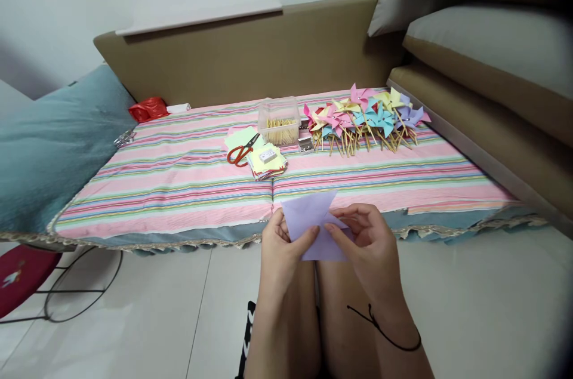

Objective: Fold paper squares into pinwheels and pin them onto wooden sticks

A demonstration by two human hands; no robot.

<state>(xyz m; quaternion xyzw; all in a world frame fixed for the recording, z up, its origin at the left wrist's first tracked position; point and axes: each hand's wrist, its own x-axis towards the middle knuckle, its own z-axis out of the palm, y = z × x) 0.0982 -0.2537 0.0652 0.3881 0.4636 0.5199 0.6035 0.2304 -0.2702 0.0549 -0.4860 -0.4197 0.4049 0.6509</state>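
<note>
A square of purple paper [308,209] is held up over my lap, with slits running in toward its middle. My left hand [286,247] pinches its left side, thumb lying on the front face. On the right, my right hand [364,236] grips the paper too, thumb near the centre and fingers behind a flap on the right edge. Beyond the hands, on the striped cloth, lies a stack of coloured paper [264,167] with a small white box [267,156] on top. Red-handled scissors [242,152] rest beside it.
A clear plastic box [280,122] holds many thin wooden sticks. Finished paper pinwheels [367,116] on sticks lie in a heap to its right. A small open box [305,145] sits between them. A red plastic bag [147,109] is at the far left, and a red stool [27,277] stands below.
</note>
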